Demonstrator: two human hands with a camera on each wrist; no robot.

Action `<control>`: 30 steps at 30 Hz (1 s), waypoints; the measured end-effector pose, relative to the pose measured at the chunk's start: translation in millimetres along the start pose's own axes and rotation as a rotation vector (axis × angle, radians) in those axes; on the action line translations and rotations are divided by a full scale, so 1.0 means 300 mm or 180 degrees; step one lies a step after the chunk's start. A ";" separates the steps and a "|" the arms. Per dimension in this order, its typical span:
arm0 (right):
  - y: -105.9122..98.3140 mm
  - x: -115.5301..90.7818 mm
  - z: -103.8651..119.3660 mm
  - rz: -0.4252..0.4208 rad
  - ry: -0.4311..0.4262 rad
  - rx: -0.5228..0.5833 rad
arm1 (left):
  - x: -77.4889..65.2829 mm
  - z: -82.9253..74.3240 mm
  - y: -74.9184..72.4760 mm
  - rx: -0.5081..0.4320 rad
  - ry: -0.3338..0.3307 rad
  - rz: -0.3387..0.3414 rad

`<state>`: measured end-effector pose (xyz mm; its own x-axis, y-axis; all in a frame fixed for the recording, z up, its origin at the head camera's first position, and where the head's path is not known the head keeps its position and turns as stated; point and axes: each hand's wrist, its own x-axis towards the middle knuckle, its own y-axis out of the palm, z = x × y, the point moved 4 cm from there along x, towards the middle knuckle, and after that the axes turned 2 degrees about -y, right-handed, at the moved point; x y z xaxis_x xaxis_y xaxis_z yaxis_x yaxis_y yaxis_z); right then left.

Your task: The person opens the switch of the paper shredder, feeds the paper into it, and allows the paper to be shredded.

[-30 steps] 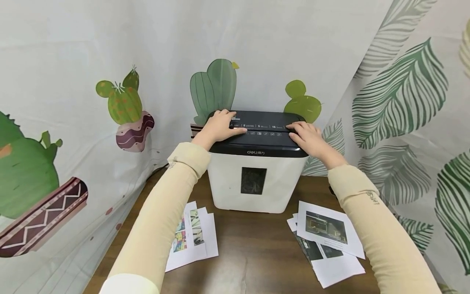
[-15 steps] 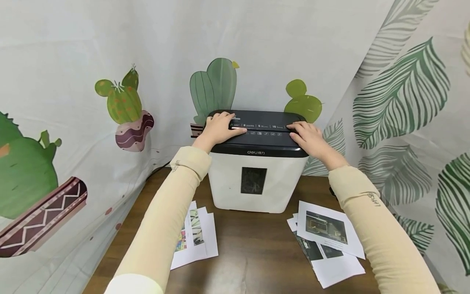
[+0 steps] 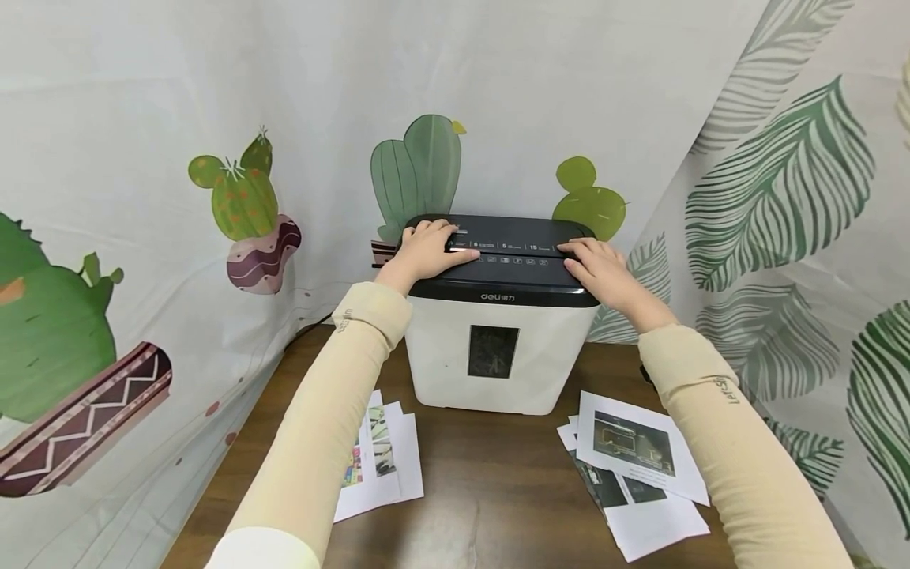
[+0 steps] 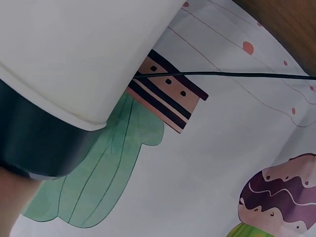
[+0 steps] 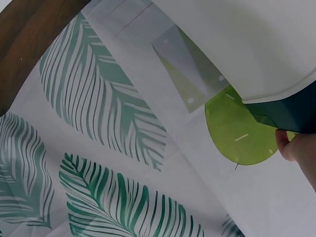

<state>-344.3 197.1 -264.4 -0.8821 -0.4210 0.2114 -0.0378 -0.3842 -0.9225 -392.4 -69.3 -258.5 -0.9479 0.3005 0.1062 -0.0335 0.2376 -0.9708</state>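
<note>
A paper shredder (image 3: 441,356) with a white bin, a small dark window (image 3: 493,352) and a black lid (image 3: 522,231) stands at the back of the table. On the lid's left end rests my left hand (image 3: 429,251), thumb pointing toward the middle. My right hand (image 3: 596,269) lies over the right end, fingertips on the black top. In the left wrist view only a bit of skin (image 4: 15,197) shows by the lid. The right wrist view has a fingertip (image 5: 283,140) at the lid's side edge. Neither palm's underside is visible.
Printed sheets (image 3: 405,458) lie at the left, partly behind the left sleeve. More printed sheets (image 3: 640,466) overlap at the right of the wooden table (image 3: 469,482). A black cord (image 4: 237,74) runs out at the left behind the shredder, before a patterned curtain (image 3: 320,95).
Both hands stay on the shredder's lid. The left forearm has shifted slightly right, covering less of the left sheets' edge near its cuff; the head view has moved a little.
</note>
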 end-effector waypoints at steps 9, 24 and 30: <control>-0.005 -0.006 0.002 0.0006 -0.0001 -0.0032 | 0.002 -0.005 -0.006 -0.0048 0.0052 0.0086; 0.005 -0.009 0.007 -0.0013 -0.0038 -0.0073 | -0.020 -0.013 0.005 -0.0065 0.0003 0.0188; 0.004 -0.004 0.009 -0.0044 -0.0001 -0.0041 | -0.020 -0.022 -0.002 -0.0017 -0.0113 0.0044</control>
<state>-342.1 195.0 -265.0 -0.8812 -0.4160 0.2244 -0.0560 -0.3795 -0.9235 -384.7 -65.2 -257.1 -0.9589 0.2708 0.0849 -0.0186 0.2384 -0.9710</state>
